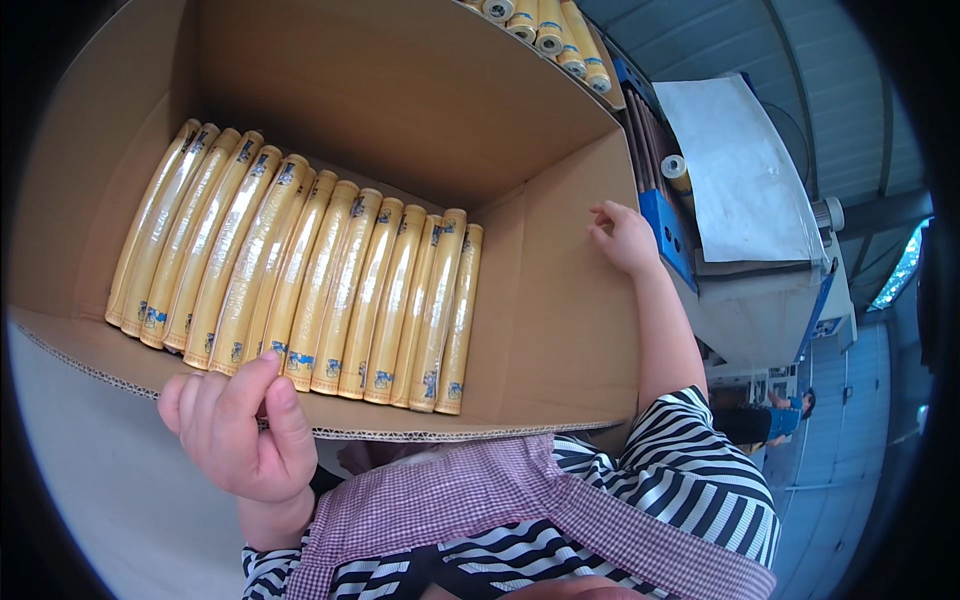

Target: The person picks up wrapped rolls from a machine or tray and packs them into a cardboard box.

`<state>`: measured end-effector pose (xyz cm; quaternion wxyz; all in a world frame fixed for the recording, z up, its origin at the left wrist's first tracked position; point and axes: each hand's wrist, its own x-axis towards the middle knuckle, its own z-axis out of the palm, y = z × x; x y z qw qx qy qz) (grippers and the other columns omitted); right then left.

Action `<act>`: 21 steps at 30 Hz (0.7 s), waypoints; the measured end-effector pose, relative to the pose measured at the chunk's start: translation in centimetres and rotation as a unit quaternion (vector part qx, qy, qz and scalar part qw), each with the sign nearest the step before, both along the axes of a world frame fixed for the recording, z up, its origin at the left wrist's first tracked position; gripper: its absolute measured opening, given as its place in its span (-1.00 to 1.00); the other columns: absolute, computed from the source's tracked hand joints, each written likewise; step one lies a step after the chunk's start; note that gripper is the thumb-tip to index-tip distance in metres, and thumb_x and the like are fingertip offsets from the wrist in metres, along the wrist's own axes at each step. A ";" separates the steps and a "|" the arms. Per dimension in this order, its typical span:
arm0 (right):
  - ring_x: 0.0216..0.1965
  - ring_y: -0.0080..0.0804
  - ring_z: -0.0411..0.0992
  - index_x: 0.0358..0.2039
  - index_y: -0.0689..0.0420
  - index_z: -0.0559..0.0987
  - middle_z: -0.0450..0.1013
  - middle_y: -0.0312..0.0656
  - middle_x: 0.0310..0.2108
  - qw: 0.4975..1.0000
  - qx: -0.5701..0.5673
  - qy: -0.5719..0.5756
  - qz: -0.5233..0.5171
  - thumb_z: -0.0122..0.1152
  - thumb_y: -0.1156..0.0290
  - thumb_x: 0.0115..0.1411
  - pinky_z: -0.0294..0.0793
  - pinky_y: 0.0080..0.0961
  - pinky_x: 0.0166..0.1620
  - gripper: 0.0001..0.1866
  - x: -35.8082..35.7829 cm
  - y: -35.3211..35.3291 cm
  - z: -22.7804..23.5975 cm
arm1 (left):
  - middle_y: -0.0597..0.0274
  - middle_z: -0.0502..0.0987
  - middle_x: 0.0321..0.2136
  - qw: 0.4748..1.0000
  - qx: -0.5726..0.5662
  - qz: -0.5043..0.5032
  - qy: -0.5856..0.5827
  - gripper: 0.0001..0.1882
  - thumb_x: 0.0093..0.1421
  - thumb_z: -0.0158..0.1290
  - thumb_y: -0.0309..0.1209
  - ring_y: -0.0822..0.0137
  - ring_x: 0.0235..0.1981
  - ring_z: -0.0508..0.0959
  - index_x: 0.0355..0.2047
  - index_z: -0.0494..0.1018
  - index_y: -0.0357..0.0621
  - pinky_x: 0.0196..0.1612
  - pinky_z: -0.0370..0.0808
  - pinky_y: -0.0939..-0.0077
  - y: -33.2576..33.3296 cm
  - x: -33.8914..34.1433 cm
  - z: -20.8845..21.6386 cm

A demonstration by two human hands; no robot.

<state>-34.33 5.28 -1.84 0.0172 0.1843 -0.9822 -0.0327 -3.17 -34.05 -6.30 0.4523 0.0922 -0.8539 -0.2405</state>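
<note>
A big brown cardboard box [555, 330] stands open in front of me. Inside, a row of yellow wrapped rolls [330, 290] with blue printed marks lies side by side, filling the left and middle. My left hand [245, 430] is over the box's near edge, close to the ends of the rolls. Its fingers are loosely curled, the thumb stands apart from the forefinger, and nothing shows in it. At the box's right wall, my right hand [625, 235] reaches over the top edge with its fingers loosely bent and apart, holding nothing.
Beyond the box, more yellow rolls [550, 40] are stacked at the top. A machine with a white sheet [740, 165] and blue parts [665, 235] stands at the right, with another roll [676, 172] on it. Farther off at right is a person in blue [785, 420].
</note>
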 end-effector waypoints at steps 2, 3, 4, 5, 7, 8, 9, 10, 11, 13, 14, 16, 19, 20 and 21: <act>-0.17 -0.20 0.57 -0.14 0.10 0.65 0.61 -0.19 -0.28 1.000 -0.013 -0.007 -0.006 0.34 0.34 0.11 0.54 -0.31 -0.06 -0.72 0.1 -0.4 0.1 | 0.40 0.30 -0.68 1.000 -0.001 0.002 -0.003 -0.77 0.34 0.06 -0.25 0.35 -0.62 0.29 -0.30 0.58 -0.13 -0.26 0.22 0.41 0.0 -0.1 0.0; -0.16 -0.22 0.57 -0.13 0.11 0.65 0.61 -0.18 -0.27 1.000 -0.022 -0.013 -0.011 0.34 0.36 0.12 0.54 -0.33 -0.05 -0.72 0.1 -0.6 0.2 | 0.40 0.29 -0.68 1.000 -0.001 0.004 -0.005 -0.77 0.34 0.06 -0.25 0.35 -0.62 0.29 -0.30 0.58 -0.13 -0.26 0.22 0.41 0.0 -0.1 -0.1; -0.16 -0.24 0.58 -0.12 0.11 0.64 0.61 -0.18 -0.27 0.999 -0.030 -0.018 -0.015 0.34 0.37 0.13 0.54 -0.35 -0.04 -0.72 0.0 -0.8 0.2 | 0.39 0.30 -0.68 1.000 -0.003 0.004 -0.006 -0.77 0.34 0.06 -0.25 0.34 -0.61 0.29 -0.30 0.58 -0.13 -0.25 0.22 0.40 0.0 -0.2 0.0; -0.13 -0.28 0.58 -0.09 0.13 0.63 0.61 -0.18 -0.23 0.994 -0.105 -0.004 -0.009 0.32 0.41 0.15 0.53 -0.38 -0.01 -0.71 -0.1 -0.2 -0.2 | 0.39 0.30 -0.68 1.000 -0.003 0.001 -0.005 -0.77 0.34 0.06 -0.25 0.34 -0.61 0.29 -0.29 0.58 -0.13 -0.25 0.23 0.38 -0.1 -0.2 0.0; -0.07 -0.36 0.57 -0.03 0.15 0.61 0.61 -0.18 -0.15 0.967 -0.254 0.024 0.009 0.29 0.48 0.18 0.51 -0.44 0.05 -0.68 -1.3 1.4 -1.4 | 0.37 0.30 -0.67 1.000 -0.004 -0.001 -0.004 -0.77 0.35 0.05 -0.25 0.32 -0.60 0.29 -0.29 0.58 -0.14 -0.24 0.23 0.36 -0.1 -0.5 -0.1; -0.04 -0.38 0.55 0.01 0.16 0.59 0.59 -0.18 -0.11 0.947 -0.319 0.045 0.013 0.27 0.51 0.19 0.49 -0.44 0.08 -0.66 -1.7 1.3 -1.2 | 0.37 0.29 -0.67 1.000 -0.005 -0.001 -0.003 -0.77 0.35 0.05 -0.25 0.31 -0.60 0.29 -0.28 0.58 -0.14 -0.24 0.24 0.35 -0.1 -0.6 -0.2; -0.01 -0.41 0.53 0.05 0.16 0.57 0.58 -0.19 -0.06 0.922 -0.382 0.065 0.016 0.24 0.54 0.21 0.47 -0.45 0.10 -0.63 -2.1 1.2 -0.9 | 0.36 0.29 -0.67 1.000 -0.006 -0.001 -0.003 -0.76 0.35 0.04 -0.25 0.30 -0.60 0.28 -0.28 0.57 -0.14 -0.23 0.24 0.33 -0.1 -0.6 -0.3; 0.02 -0.43 0.51 0.09 0.17 0.55 0.56 -0.19 -0.01 0.892 -0.444 0.084 0.020 0.22 0.58 0.22 0.45 -0.46 0.12 -0.60 -2.6 1.1 -0.7 | 0.35 0.27 -0.67 1.000 -0.009 0.000 -0.008 -0.76 0.35 0.04 -0.25 0.29 -0.60 0.27 -0.28 0.57 -0.15 -0.23 0.24 0.32 -0.1 -0.6 -0.3; 0.08 -0.43 0.48 0.16 0.17 0.50 0.52 -0.20 0.06 0.896 -0.429 0.100 0.044 0.15 0.63 0.23 0.43 -0.45 0.15 -0.54 -4.3 2.1 0.2 | 0.34 0.26 -0.67 1.000 -0.012 0.000 -0.012 -0.76 0.36 0.03 -0.25 0.28 -0.59 0.26 -0.28 0.57 -0.15 -0.22 0.25 0.31 0.0 -0.4 -0.2; 0.14 -0.31 0.45 0.26 0.19 0.40 0.47 -0.09 0.13 0.869 -0.483 0.109 -0.009 0.10 0.68 0.19 0.39 -0.43 0.20 -0.42 -8.3 3.3 3.3 | 0.33 0.24 -0.67 1.000 -0.018 0.002 -0.020 -0.75 0.36 0.01 -0.26 0.26 -0.59 0.24 -0.28 0.57 -0.16 -0.21 0.25 0.29 0.0 -0.3 -0.1; 0.17 -0.23 0.43 0.32 0.20 0.32 0.43 -0.02 0.17 0.901 -0.404 0.158 -0.006 0.09 0.69 0.18 0.38 -0.40 0.22 -0.35 -11.4 6.6 4.8 | 0.32 0.23 -0.67 1.000 -0.017 -0.003 -0.020 -0.75 0.36 0.01 -0.26 0.26 -0.59 0.23 -0.28 0.56 -0.16 -0.21 0.26 0.28 0.0 -0.2 -0.2; 0.23 -0.03 0.39 0.37 0.20 0.23 0.39 0.09 0.22 0.950 -0.238 0.180 -0.091 0.16 0.66 0.12 0.33 -0.33 0.28 -0.24 -14.5 6.7 6.4 | 0.32 0.22 -0.66 0.999 -0.027 0.007 -0.027 -0.75 0.36 0.00 -0.26 0.25 -0.59 0.22 -0.28 0.56 -0.17 -0.20 0.27 0.26 0.1 -0.4 -0.3; 0.27 0.06 0.34 0.42 0.15 0.15 0.36 0.15 0.24 0.979 -0.002 0.167 -0.118 0.23 0.62 0.05 0.30 -0.27 0.32 -0.12 -19.0 13.4 6.7 | 0.31 0.23 -0.66 0.999 -0.025 0.004 -0.026 -0.75 0.35 0.01 -0.26 0.24 -0.59 0.23 -0.28 0.56 -0.16 -0.17 0.29 0.23 -0.2 -0.7 -0.7; 0.28 0.07 0.32 0.43 0.13 0.13 0.35 0.16 0.24 0.981 0.042 0.151 -0.111 0.26 0.60 0.03 0.29 -0.25 0.33 -0.08 -20.4 14.1 6.2 | 0.31 0.23 -0.66 0.999 -0.027 0.005 -0.027 -0.75 0.34 0.01 -0.26 0.24 -0.58 0.24 -0.29 0.56 -0.16 -0.15 0.30 0.22 -0.2 -0.8 -0.7; 0.27 0.08 0.32 0.44 0.12 0.10 0.35 0.16 0.24 0.979 0.066 0.142 -0.131 0.27 0.59 0.02 0.30 -0.23 0.33 -0.05 -21.6 14.9 6.2 | 0.30 0.24 -0.65 0.999 -0.027 0.006 -0.028 -0.76 0.34 0.01 -0.25 0.23 -0.58 0.25 -0.29 0.56 -0.15 -0.14 0.31 0.21 -0.3 -0.8 -0.8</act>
